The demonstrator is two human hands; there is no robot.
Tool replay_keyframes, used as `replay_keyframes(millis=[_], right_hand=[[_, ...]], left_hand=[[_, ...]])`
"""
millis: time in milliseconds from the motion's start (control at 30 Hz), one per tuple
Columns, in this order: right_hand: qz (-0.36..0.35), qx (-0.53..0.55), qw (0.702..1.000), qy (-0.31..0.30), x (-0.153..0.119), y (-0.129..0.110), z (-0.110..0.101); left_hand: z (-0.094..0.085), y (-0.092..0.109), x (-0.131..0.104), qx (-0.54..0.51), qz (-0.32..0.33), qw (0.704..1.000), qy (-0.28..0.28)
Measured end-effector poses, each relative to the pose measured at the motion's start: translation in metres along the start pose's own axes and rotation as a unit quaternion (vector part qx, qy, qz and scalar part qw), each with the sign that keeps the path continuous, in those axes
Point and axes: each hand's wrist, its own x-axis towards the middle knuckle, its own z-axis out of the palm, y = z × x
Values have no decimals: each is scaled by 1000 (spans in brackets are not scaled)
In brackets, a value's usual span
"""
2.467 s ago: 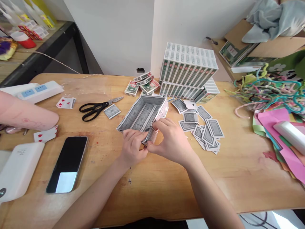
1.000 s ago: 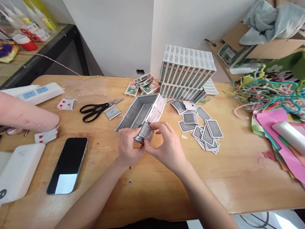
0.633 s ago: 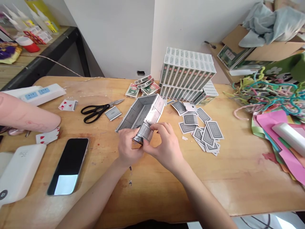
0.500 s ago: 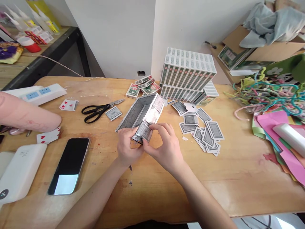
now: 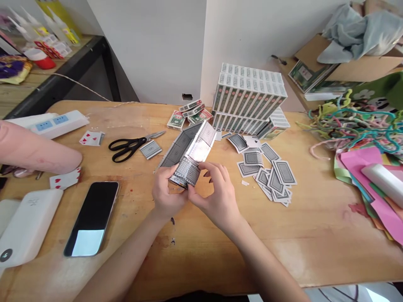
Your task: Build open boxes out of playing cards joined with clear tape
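Both my hands hold a trough-like structure built from playing cards (image 5: 176,152), its patterned grey backs showing and its far end pointing away from me. My left hand (image 5: 166,188) grips the near left corner, thumb on top. With thumb and fingers, my right hand (image 5: 217,188) pinches the near right end, where a curved card (image 5: 187,170) wraps around. The undersides of the fingers are hidden behind the cards. To the right lies a loose spread of playing cards (image 5: 277,180), mostly face down. A cut card piece (image 5: 150,149) rests beside black-handled scissors (image 5: 129,147) on the left.
Stacked card boxes (image 5: 250,94) stand at the back, with a few loose boxes (image 5: 192,113) beside them. A phone (image 5: 92,218), a white power bank (image 5: 30,226) and a pink bottle (image 5: 37,149) occupy the left. Coloured paper (image 5: 367,180) and fuzzy craft stems (image 5: 362,121) lie right.
The card structure has tilted and turned in my hands, so its inside shows less and its right wall more. Both hands keep their grip and have shifted only slightly.
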Motion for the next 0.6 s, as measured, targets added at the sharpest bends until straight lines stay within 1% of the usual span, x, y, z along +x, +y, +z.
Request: replay_keyframes(millis=[100,233,400,600], right_hand=[[-8,-3,1000,7,-1,2,1],[-21,-7,1000,14,0,3,2],[-17,13,1000,-5,0,4,0],[-20,20,1000,-4,0,6,0]], left_hand=[[0,0,0,1,2,1000,-5],[2,2,1,-10,4,1000,6],[2,5,5,-24,-12,999,25],[-1,4,5,-40,-9,999,8]])
